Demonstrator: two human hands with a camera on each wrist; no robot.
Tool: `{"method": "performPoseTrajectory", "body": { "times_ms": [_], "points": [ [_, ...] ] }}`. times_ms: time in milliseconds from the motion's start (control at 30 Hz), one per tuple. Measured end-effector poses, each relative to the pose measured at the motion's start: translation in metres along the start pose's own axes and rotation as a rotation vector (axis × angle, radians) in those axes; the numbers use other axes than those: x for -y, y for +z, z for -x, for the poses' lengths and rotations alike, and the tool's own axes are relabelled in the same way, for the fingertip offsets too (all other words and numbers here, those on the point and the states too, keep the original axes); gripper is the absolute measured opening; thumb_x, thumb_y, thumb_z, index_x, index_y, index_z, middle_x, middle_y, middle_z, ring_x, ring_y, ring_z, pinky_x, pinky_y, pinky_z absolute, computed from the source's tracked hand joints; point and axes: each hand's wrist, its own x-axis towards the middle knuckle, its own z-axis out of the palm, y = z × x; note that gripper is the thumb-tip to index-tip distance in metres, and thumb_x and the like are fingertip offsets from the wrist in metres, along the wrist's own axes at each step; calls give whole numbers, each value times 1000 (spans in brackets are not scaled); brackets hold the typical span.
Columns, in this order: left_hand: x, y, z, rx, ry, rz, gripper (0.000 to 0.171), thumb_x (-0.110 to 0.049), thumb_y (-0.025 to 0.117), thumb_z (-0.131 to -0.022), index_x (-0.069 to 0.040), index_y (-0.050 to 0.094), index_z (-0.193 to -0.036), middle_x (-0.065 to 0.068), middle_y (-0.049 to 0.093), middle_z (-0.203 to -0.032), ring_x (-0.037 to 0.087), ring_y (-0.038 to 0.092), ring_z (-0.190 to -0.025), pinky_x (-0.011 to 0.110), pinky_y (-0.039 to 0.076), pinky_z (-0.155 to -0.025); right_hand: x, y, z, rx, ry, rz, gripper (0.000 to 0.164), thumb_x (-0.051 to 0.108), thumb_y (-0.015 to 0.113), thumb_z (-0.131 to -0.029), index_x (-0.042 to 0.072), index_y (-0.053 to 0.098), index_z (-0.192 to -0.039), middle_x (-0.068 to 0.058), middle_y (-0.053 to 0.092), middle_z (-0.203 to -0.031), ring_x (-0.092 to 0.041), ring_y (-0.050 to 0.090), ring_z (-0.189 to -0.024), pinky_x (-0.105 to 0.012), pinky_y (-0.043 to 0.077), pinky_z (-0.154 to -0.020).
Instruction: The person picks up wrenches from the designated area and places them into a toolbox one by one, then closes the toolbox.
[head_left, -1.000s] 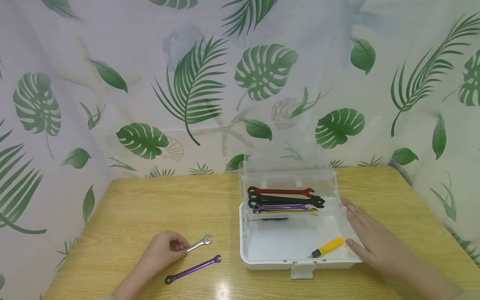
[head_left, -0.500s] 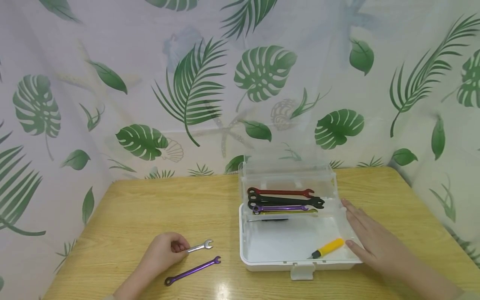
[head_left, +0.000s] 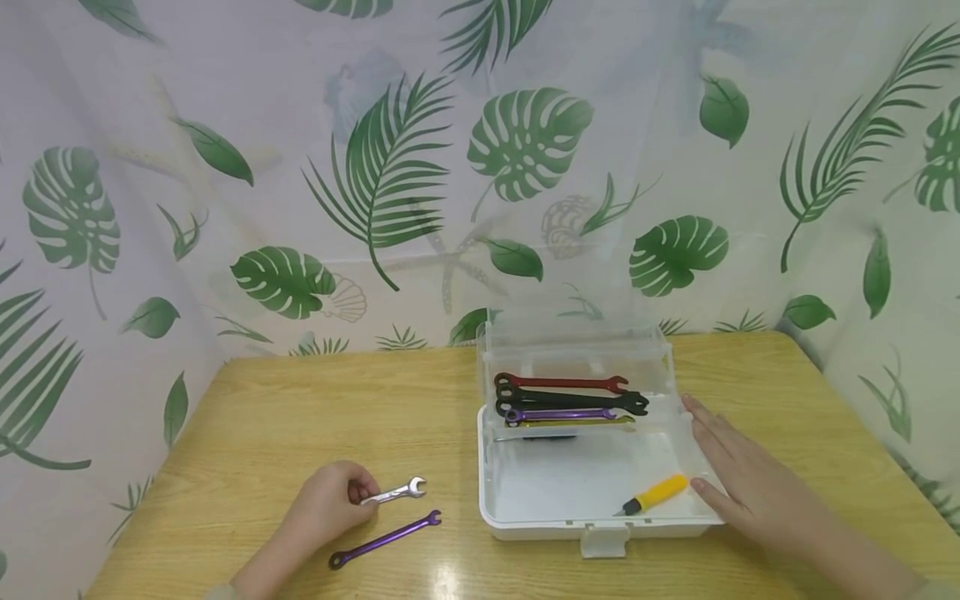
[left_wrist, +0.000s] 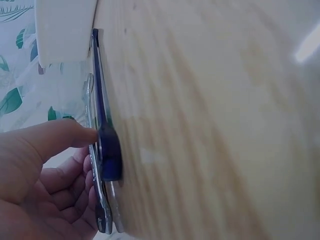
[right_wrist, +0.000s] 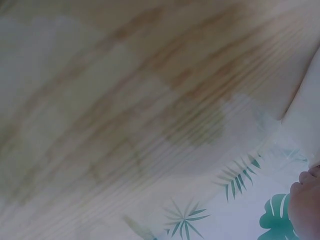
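My left hand (head_left: 330, 504) pinches a small silver wrench (head_left: 397, 492) between thumb and fingers, low over the wooden table, its open end pointing right. Just in front lies a purple wrench (head_left: 385, 541) with a dark ring end. In the left wrist view the purple wrench (left_wrist: 105, 110) overlaps the silver one and the fingers (left_wrist: 55, 180). My right hand (head_left: 750, 492) rests with straight fingers along the right side of a white toolbox (head_left: 532, 531). Only a bit of that hand (right_wrist: 307, 205) shows at the right wrist view's edge.
The toolbox's clear tray (head_left: 652, 367) is raised at the back, holding red (head_left: 562, 383), black (head_left: 562, 400), purple (head_left: 577, 414) and yellow wrenches. A yellow-and-black-handled tool (head_left: 663, 492) with a thin tip lies in the bottom. Behind the table hangs a leaf-patterned cloth (head_left: 420, 208).
The silver wrench has tilted slightly in my left hand, its open end a little lower and flatter than a second ago. My right hand and the toolbox have stayed put.
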Motion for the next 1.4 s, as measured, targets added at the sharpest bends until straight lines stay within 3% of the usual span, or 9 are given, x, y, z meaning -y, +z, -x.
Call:
{"method": "performPoseTrajectory", "body": {
  "times_ms": [333,633,1167,1400],
  "points": [
    [0,-4,-2,43,73,-7,15,1,85,-82,-10,75,-83,-4,67,-77,8,58,-72,18,50,-64,-1,0,0,-13,-6,3,83,31,68,-102,-2,27,-166,-7,15,-180,10,-14,-158,-6,-10,-124],
    [2,-7,-2,83,95,19,11,1,83,-85,-7,78,-88,-2,73,-82,8,62,-76,18,53,-67,-3,1,0,-35,-26,5,84,30,69,-101,-3,27,-165,-8,16,-180,9,-13,-159,-7,-9,-125],
    [-11,-4,-11,19,103,-9,11,1,81,-87,-9,78,-88,-2,76,-85,8,67,-79,20,58,-73,-3,0,1,-23,-16,0,85,31,68,-102,-1,25,-167,-6,13,-181,10,-14,-158,-6,-10,-124],
    [-19,-11,-20,16,99,21,11,3,79,-88,-8,78,-90,0,75,-85,8,65,-78,18,56,-71,-4,2,0,-22,-22,3,85,32,68,-102,-1,25,-167,-7,14,-180,10,-14,-158,-6,-10,-124]
  ]
}}
